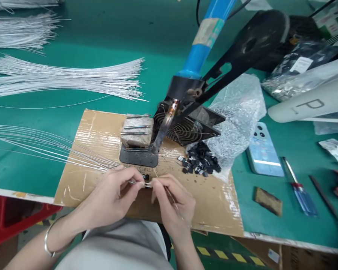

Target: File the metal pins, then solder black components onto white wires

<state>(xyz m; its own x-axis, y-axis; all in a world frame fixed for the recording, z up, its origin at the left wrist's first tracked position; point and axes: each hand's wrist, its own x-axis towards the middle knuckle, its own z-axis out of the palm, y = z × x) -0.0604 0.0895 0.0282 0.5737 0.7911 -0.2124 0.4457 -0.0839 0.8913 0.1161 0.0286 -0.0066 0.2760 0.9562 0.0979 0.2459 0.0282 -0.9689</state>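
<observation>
My left hand (115, 197) is closed in a pinch on thin white wires (97, 162), which trail off to the left. Close by, my right hand (173, 200) pinches a thin wire end; a fine strand (171, 195) runs across its fingers. The fingertips of both hands nearly meet over a sheet of cardboard (214, 210). Just beyond them is a small black piece (145, 176), partly hidden by the fingers. Above the hands stands a blue-handled soldering iron (169, 120) on a stand, its tip pointing down at a dark plate (138, 157).
A block with metal rods (137, 131) and a fan (186, 129) stand behind the hands. Small black parts (202, 159) are heaped beside bubble wrap (236, 112). Wire bundles (73, 77) lie left; a phone (264, 150) and a screwdriver (301, 191) lie right.
</observation>
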